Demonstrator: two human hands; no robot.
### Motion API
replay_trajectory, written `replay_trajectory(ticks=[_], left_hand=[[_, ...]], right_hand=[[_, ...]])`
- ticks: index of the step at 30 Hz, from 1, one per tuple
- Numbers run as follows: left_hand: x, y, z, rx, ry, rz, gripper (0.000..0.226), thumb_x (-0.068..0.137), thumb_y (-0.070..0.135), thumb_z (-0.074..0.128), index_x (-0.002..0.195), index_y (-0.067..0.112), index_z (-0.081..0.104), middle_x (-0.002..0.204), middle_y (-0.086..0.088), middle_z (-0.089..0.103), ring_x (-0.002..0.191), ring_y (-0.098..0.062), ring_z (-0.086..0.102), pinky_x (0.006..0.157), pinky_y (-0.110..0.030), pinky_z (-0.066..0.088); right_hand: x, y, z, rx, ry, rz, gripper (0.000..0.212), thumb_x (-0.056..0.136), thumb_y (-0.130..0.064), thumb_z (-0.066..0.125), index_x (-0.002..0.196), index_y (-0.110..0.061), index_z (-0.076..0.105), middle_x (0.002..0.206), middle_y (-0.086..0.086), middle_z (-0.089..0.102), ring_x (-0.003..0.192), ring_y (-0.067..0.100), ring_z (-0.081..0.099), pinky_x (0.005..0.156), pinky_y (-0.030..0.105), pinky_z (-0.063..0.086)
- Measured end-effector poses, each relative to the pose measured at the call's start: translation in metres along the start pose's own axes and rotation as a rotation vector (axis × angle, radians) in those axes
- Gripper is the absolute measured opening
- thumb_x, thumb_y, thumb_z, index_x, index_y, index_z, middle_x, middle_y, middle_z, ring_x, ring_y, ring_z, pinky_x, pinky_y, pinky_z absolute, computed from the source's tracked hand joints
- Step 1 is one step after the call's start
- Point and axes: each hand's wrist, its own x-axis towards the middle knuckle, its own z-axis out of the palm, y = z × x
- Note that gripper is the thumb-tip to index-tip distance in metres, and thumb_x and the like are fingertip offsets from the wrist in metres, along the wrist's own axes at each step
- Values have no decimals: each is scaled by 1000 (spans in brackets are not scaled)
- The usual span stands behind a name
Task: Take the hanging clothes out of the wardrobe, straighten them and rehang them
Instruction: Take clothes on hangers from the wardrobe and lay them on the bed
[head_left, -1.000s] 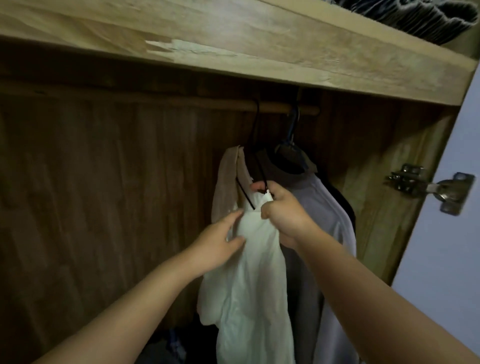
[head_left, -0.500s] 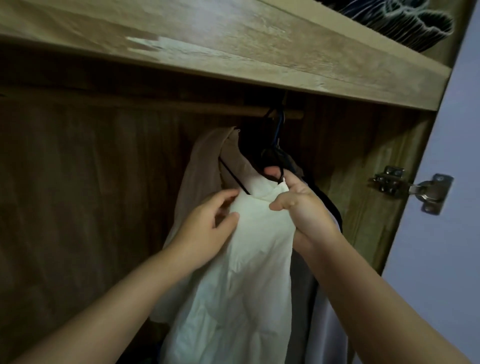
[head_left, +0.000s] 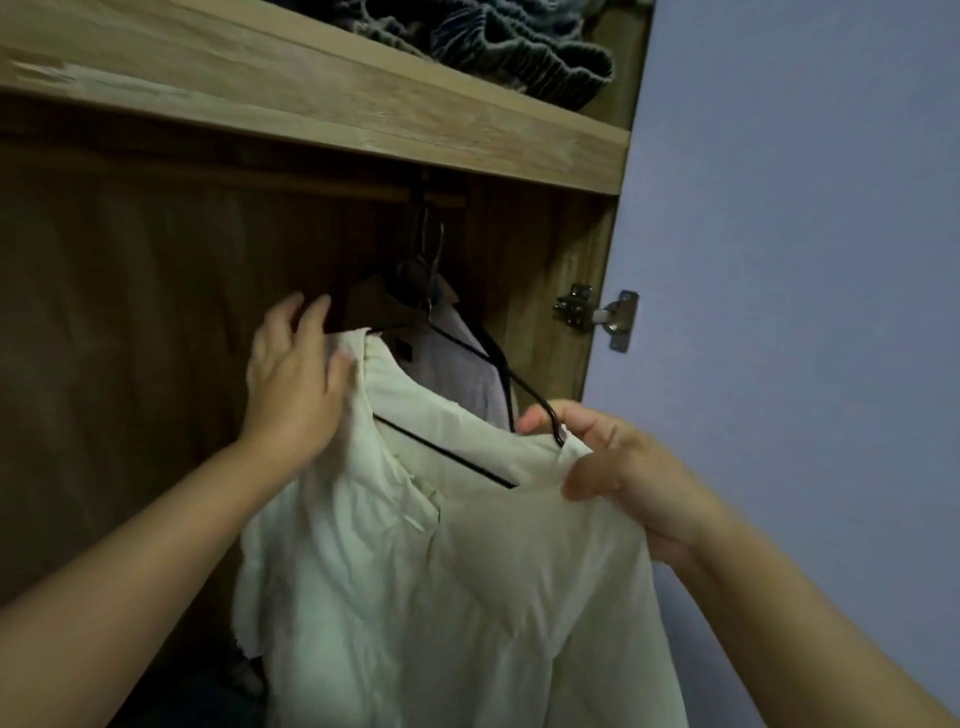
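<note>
A cream white shirt (head_left: 415, 571) hangs on a thin black hanger (head_left: 467, 462) that is tilted down to the right, at the open wardrobe's right side. The hanger's hook reaches up towards the wooden rail (head_left: 311, 184); whether it sits on the rail is too dark to tell. My right hand (head_left: 623, 478) grips the shirt's right shoulder and the hanger's end. My left hand (head_left: 296, 384) rests on the shirt's left shoulder with its fingers stretched upward.
A lilac shirt (head_left: 467, 374) and a brown garment (head_left: 374, 306) hang behind on the same rail. Above runs a wooden shelf (head_left: 311, 104) with folded dark clothes (head_left: 493, 41). A metal hinge (head_left: 597, 314) and the pale door (head_left: 779, 312) are at the right.
The white shirt has swung out of the wardrobe towards me and to the right, with its hanger tilting. My left hand slid up to the left shoulder and its fingers straightened.
</note>
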Motion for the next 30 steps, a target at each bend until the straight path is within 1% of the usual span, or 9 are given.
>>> replay_trajectory(ticks=[3,5,7,9,14,17,19,23,30], left_hand=[[-22,6,14,113,-139,78,42,98,29,34,132,10,48,138,-12,47,131,-29,36,110,-44,22],[-43,11,22,72,-233,141,36,99,29,34,105,8,62,105,-12,64,105,-31,55,93,-41,35],[-68,20,25,-20,-284,155,30,97,25,44,76,9,57,71,-5,58,73,-27,54,65,-36,35],[-91,30,29,-38,-246,183,36,94,27,49,60,15,44,54,3,43,57,-23,44,54,-34,28],[-135,61,46,-164,-151,355,42,85,39,41,53,12,44,49,7,35,46,-17,37,46,-23,21],[-146,77,57,-258,-122,409,60,88,49,40,51,2,46,46,-1,40,47,-14,36,46,-24,21],[-150,87,63,-328,-134,452,73,92,60,30,51,2,46,46,-1,44,54,-18,38,49,-28,24],[-154,108,69,-443,-165,596,70,94,58,28,51,5,43,45,1,40,57,-17,37,52,-27,25],[-182,148,83,-593,-174,814,67,99,47,28,47,5,39,43,-7,37,57,-21,32,52,-31,23]], right_hand=[[-43,4,-16,3,-27,45,49,53,10,41,84,-16,67,80,8,63,66,21,60,61,28,49],[-70,7,-26,-15,-29,70,49,53,11,40,87,-13,67,80,8,63,67,21,59,61,27,48],[-98,10,-35,-48,-21,108,49,56,12,40,92,-9,66,84,6,65,70,19,62,61,26,51],[-124,11,-44,-122,18,154,52,59,12,43,97,-12,69,93,3,69,80,17,66,67,26,54],[-186,10,-68,-416,159,210,49,79,6,58,114,-28,57,99,1,70,91,6,61,82,18,46],[-217,14,-71,-666,450,241,20,78,-3,71,76,-17,57,63,-2,45,57,4,40,55,13,34],[-236,22,-69,-689,628,236,26,75,-5,74,61,-7,52,56,-4,40,53,9,34,49,19,26],[-273,34,-46,-664,818,178,15,85,-8,65,72,0,67,62,-2,56,60,7,46,57,22,37],[-337,49,3,-709,1143,144,23,89,-28,62,70,-15,67,64,-5,56,64,4,47,60,19,36]])
